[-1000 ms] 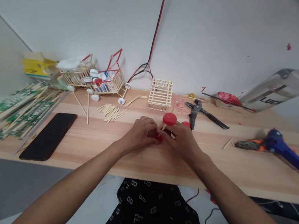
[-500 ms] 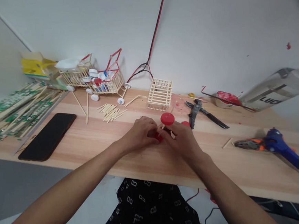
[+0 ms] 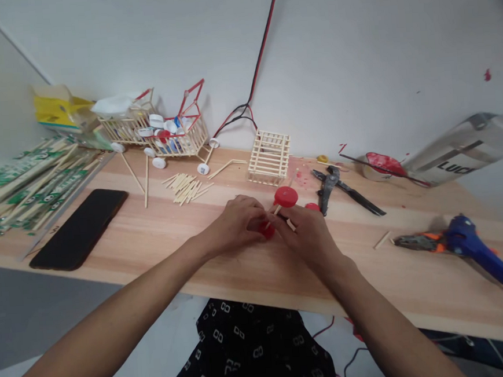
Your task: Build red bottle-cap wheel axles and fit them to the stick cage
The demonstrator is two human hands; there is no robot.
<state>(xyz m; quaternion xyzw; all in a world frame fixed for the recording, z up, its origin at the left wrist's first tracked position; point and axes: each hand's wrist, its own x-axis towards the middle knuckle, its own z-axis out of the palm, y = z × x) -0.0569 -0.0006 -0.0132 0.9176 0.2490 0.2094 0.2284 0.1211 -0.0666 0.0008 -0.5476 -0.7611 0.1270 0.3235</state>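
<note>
My left hand [image 3: 240,223] is closed round a red bottle cap [image 3: 267,229], low over the table. A short wooden stick [image 3: 276,211] rises from that cap to a second red bottle cap [image 3: 286,196], so the pair looks like a small axle with wheels. My right hand [image 3: 303,229] pinches the stick between thumb and fingers, just below the upper cap. Another red cap [image 3: 312,207] lies on the table behind my right hand, partly hidden by it. Beyond my hands stands a small crate of wooden sticks [image 3: 269,157].
Black-handled cutters [image 3: 330,185], pliers [image 3: 415,243] and a blue glue gun [image 3: 469,241] lie to the right. Cut sticks [image 3: 187,188] and a black phone [image 3: 80,228] lie left. Behind stand stick carts [image 3: 195,136], one full of bottle caps. Packaged chopsticks [image 3: 33,182] fill the far left.
The upper red cap has shifted slightly right and up as the stick tilts. More of the stick shows between my hands, which have barely moved.
</note>
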